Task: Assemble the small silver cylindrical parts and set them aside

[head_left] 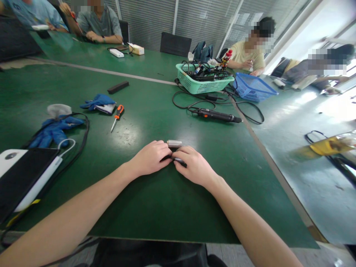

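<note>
My left hand (152,157) and my right hand (196,166) meet low over the green table, both with curled fingers. Between them is a small dark part (167,158), mostly covered by the fingers, so its kind is not clear. My right thumb and fingers close on a short black rod-like piece (180,162) with a shiny end. Just beyond the fingertips lies a silver metal cylinder (174,143); whether it joins the dark part is hidden.
An orange-and-black screwdriver (118,115), blue gloves (57,130) and a dark bar (118,87) lie left. Beyond, right, are a corded electric screwdriver (218,115), a green basket (204,86) of cables and a blue basket (254,89). Several people sit around the tables.
</note>
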